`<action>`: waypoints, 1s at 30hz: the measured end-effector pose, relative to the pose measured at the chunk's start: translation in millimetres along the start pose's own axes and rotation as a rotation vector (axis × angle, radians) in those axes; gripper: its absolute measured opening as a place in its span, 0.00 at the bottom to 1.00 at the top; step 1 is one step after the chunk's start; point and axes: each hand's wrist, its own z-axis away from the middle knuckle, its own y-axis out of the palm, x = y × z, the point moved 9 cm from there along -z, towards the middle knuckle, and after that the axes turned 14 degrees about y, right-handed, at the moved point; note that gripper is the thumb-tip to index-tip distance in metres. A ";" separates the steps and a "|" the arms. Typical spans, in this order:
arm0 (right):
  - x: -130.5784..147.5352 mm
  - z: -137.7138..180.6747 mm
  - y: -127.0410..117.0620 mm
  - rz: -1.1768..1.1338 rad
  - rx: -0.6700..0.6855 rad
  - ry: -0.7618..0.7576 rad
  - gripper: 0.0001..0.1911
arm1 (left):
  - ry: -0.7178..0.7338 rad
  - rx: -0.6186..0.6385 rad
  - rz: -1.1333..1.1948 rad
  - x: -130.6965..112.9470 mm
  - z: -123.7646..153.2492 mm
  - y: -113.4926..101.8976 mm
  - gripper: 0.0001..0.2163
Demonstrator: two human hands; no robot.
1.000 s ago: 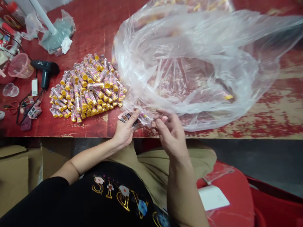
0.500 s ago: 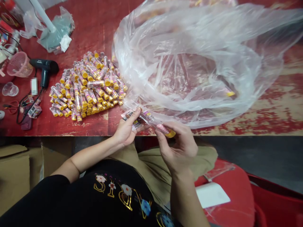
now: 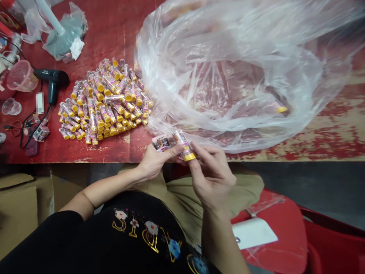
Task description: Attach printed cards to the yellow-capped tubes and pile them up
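Note:
A small clear tube with a yellow end and a printed wrapper around it is held between my two hands, just over the table's near edge. My left hand is closed, its thumb lying along the tube. It also grips several flat printed wrappers, which stick out past its fingers. My right hand pinches the tube near the yellow end with thumb and fingers. Left of my hands lies a heap of similar yellow-ended tubes.
A large clear plastic bag spreads over the red table, with a yellow-ended tube inside. At the left are a hair dryer, a pink basket, scissors and a lamp base. A red stool stands at my right.
My right hand has moved slightly left, bringing the tube into the printed wrapper at my left hand. The wrapper now surrounds the tube down to near its yellow end.

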 end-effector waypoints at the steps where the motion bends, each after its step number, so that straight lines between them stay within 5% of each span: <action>1: 1.7 -1.3 1.5 0.005 -0.016 -0.009 0.24 | 0.001 0.008 -0.009 0.2 0.5 -0.5 0.28; 9: 4.5 -9.3 12.2 0.024 -0.158 -0.004 0.13 | 0.065 -0.029 -0.029 -10.2 -2.0 -15.8 0.28; 18: 9.2 -29.2 46.1 0.008 -0.123 -0.061 0.09 | 0.141 -0.115 0.056 -31.2 -14.4 -38.5 0.29; 21: 15.0 -62.3 86.3 -0.049 -0.024 -0.085 0.08 | 0.222 -0.229 0.144 -50.5 -20.4 -58.7 0.26; 27: 56.1 -133.8 215.7 0.109 0.274 -0.181 0.08 | 0.160 -0.328 0.227 -64.1 -14.7 -85.0 0.09; 30: 56.0 -151.4 230.4 0.247 0.394 -0.189 0.11 | 0.167 -0.340 0.197 -62.8 -14.6 -93.3 0.09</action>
